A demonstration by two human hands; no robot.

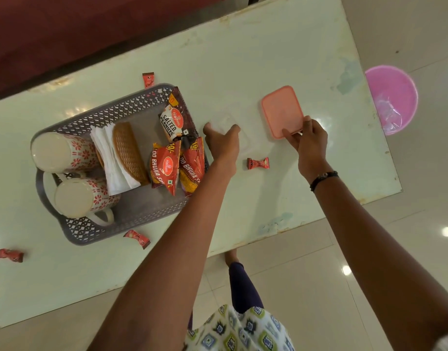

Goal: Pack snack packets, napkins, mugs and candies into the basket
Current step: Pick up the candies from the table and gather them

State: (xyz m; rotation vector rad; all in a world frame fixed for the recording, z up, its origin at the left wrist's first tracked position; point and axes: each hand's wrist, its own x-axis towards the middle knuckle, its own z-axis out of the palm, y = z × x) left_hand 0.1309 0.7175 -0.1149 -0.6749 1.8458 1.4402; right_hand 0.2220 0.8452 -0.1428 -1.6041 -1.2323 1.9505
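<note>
A grey perforated basket (111, 111) stands on the table's left half. It holds two red-patterned mugs (63, 153) (83, 197), white napkins (111, 160) in a woven holder (129, 150), and red snack packets (166, 168) (173, 121). My left hand (224, 143) grips a clear plastic container (229, 122) just right of the basket. My right hand (307, 139) holds the near edge of a pink lid (281, 110). Red wrapped candies lie loose on the table: one (257, 163) between my hands, others at the basket's far side (148, 79) and near side (136, 238), and one at the far left (9, 255).
The pale green table (268, 59) ends at its right edge beside a pink tub (392, 97) on the tiled floor. A dark red sofa (66, 29) runs along the far side. My leg and foot (233, 264) stand by the near edge.
</note>
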